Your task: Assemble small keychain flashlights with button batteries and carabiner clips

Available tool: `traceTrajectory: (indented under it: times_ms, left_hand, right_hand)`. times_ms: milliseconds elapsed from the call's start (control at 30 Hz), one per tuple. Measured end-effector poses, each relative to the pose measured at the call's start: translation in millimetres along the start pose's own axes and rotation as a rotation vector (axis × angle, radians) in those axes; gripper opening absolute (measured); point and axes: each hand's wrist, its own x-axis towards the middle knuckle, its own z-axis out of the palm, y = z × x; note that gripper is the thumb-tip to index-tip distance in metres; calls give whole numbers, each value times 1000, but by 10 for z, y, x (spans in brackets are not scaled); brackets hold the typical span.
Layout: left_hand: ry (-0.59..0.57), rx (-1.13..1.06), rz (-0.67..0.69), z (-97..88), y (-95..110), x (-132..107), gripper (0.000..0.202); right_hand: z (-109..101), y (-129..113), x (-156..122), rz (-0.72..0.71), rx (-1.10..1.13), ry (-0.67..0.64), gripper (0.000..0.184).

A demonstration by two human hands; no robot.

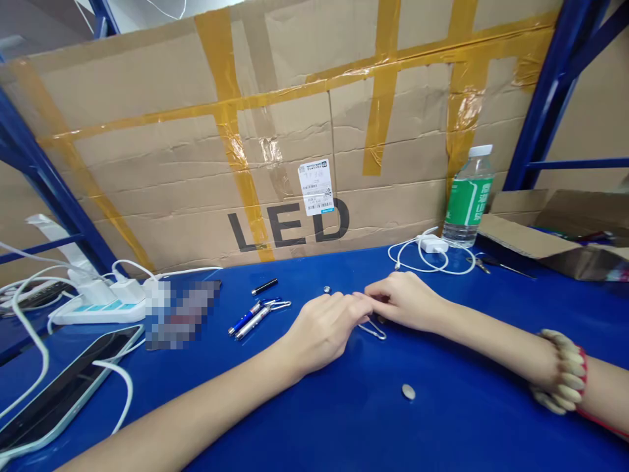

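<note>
My left hand [324, 328] and my right hand [405, 300] meet at the fingertips just above the blue table. Both have their fingers closed, and what they pinch is hidden behind them. A silver carabiner clip [376, 332] pokes out below the fingers. Nearer to me lies a round silver button cell [408, 392]. Beyond my left hand sits a small silver cap [327, 289]. Left of it are a blue keychain penlight [244, 319] and a silver keychain penlight [252, 323] with clips, side by side, and a short black tube [264, 286].
A phone [63, 387] and a white power strip [98, 308] with cables lie at left. A large taped carton [295, 131] stands along the back. At right are a water bottle [469, 200], a white charger cable [435, 246], tweezers [508, 265] and an open cardboard box [531, 242].
</note>
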Motion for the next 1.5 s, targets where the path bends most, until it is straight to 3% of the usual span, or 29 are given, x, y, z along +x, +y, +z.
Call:
traceTrajectory:
  times_ms: [233, 400, 633, 900, 1033, 1133, 1333, 1500]
  left_hand:
    - [15, 6, 13, -2, -2, -3, 6]
    - [6, 3, -20, 7, 0, -12, 6]
    - [-18, 33, -73, -6, 7, -16, 8]
    - [-88, 68, -91, -13, 9, -20, 12]
    - [-73, 29, -190, -17, 2, -22, 10]
    - [-107, -63, -314, -12, -3, -21, 9]
    - [-170, -178, -449, -12, -6, -13, 20]
    - [-239, -166, -470, -34, -6, 4, 10]
  right_hand:
    - [50, -22, 3, 65, 42, -106, 37]
    - [63, -41, 6, 111, 77, -75, 33]
    - [90, -36, 11, 49, 109, -47, 19]
    - [120, -97, 2, 58, 221, 6, 18]
    - [57, -113, 3, 102, 340, 49, 23]
    - [-25, -77, -2, 51, 241, 63, 22]
    - [-67, -24, -40, -75, 154, -138, 17]
    - [36, -38, -50, -47, 214, -137, 20]
